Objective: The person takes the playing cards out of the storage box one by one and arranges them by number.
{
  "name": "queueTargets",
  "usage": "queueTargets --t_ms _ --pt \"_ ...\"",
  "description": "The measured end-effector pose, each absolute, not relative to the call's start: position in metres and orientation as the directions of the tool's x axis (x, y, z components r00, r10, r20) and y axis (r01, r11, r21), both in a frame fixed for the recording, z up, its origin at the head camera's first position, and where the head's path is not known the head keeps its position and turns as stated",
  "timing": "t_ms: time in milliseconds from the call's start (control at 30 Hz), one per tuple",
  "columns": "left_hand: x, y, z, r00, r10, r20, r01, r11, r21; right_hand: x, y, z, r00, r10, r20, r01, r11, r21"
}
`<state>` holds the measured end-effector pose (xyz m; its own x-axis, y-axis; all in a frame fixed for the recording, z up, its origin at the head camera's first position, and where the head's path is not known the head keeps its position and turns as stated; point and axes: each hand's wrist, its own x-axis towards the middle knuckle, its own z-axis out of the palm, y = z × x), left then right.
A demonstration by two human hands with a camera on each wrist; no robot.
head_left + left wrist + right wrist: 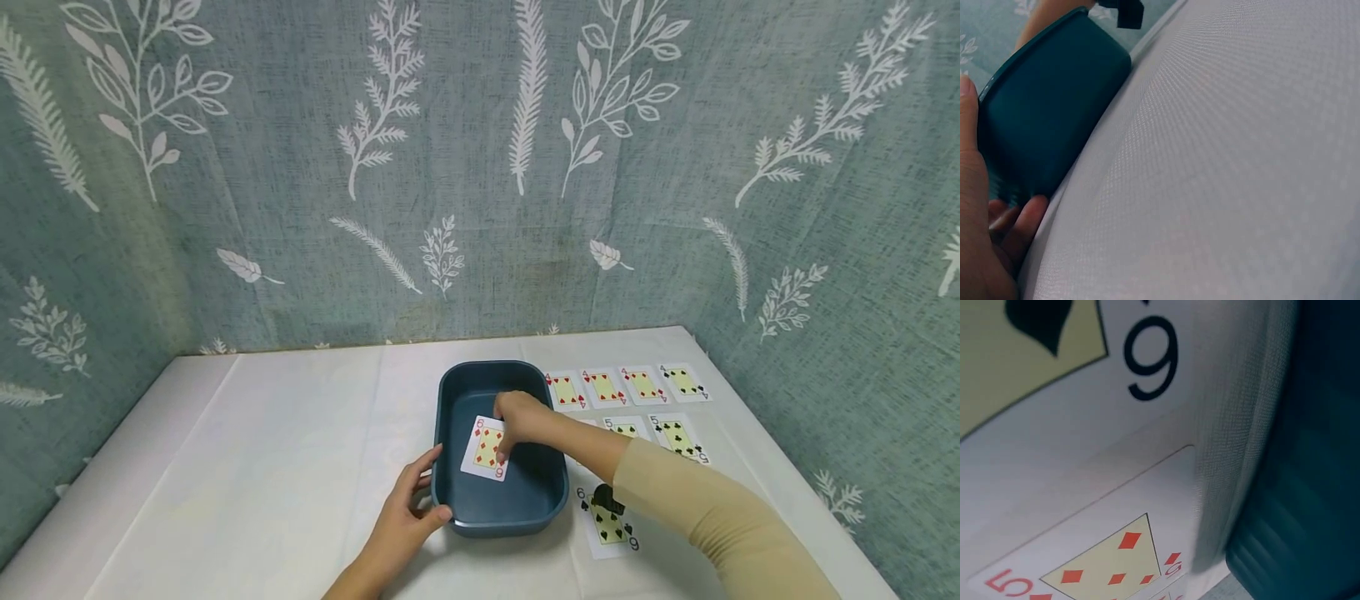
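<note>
A dark blue plastic tub stands on the white-covered table. My left hand holds its near left corner, thumb on the near rim and fingers along the left side. Seen from the left wrist, the fingers of this left hand lie against the wall of the tub. My right hand reaches inside the tub and pinches a six of diamonds playing card by its right edge, face up. The right wrist view does not include the right hand; it shows the tub's outer wall.
Right of the tub lie face-up cards in rows: several fours, fives, and a six of spades under the right forearm. A five of diamonds shows in the right wrist view. A patterned green-grey cloth hangs behind the table.
</note>
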<state>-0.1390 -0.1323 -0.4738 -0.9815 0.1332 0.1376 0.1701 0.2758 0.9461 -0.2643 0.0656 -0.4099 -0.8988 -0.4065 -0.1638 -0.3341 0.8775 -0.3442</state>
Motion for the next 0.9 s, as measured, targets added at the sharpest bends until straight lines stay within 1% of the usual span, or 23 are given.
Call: queueTargets --t_ms 200,400,567,700,900 --pt "-0.138 -0.132 -0.472 -0.985 0.129 0.115 0.149 0.291 0.945 -0.265 0.068 -0.413 -0.900 -0.414 -0.134 -0.321 0.839 -0.440" --pt "-0.139 -0.131 -0.472 -0.985 0.129 0.112 0.145 0.283 0.948 -0.262 0.068 -0.413 -0.901 -0.419 -0.112 -0.311 0.804 -0.507" --pt "-0.139 -0.131 -0.472 -0.985 0.130 0.117 0.149 0.275 0.950 -0.259 0.066 -0.414 -0.909 -0.402 -0.105 -0.297 0.806 -0.512" --pt "-0.140 -0.132 -0.474 -0.983 0.131 0.127 0.159 0.281 0.946 -0.256 0.065 -0.413 -0.912 -0.403 -0.076 -0.313 0.803 -0.508" --pt "-0.140 -0.133 -0.476 -0.971 0.154 0.180 0.213 0.239 0.947 -0.255 0.066 -0.415 -0.900 -0.434 -0.032 -0.355 0.775 -0.523"
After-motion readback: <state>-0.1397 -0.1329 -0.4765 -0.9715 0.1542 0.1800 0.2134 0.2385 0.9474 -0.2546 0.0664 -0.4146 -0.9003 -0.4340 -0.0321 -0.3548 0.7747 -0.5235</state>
